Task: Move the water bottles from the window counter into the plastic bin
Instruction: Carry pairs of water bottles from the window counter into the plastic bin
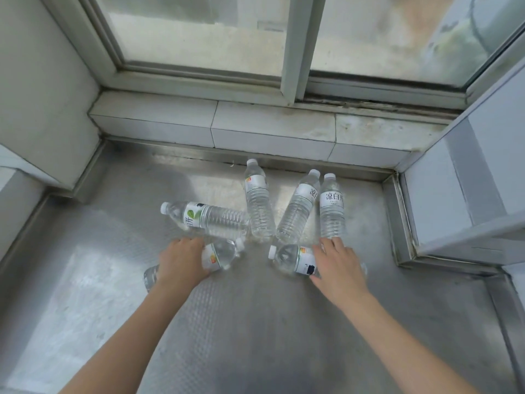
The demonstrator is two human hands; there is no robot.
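1. While six water bottles lay on their sides on the metal surface [255, 322] below the window [204, 32], we had both hands down among them, well apart from each other.
2. Our left hand [181, 260] was curled over the near-left bottle [221, 254], whose white cap pointed up and to the right; its base showed past the wrist on the left.
3. Our right hand [338, 268] lay over the near-right bottle [292, 258], whose cap pointed left. The fingers reached across its label, but we could not tell whether they had closed round it.
4. Beyond the hands we saw four more. The left bottle [210, 217] lay crosswise with its cap to the left and a green leaf on its label.
5. The middle bottle [257, 200] pointed its cap toward the tiled ledge [270, 120], its base end just beside the left bottle.
6. The slanted bottle [298, 206] leaned toward the far-right bottle [331, 206], their caps close together.
7. We saw a grey cabinet [468, 180] at the right edge of the surface.
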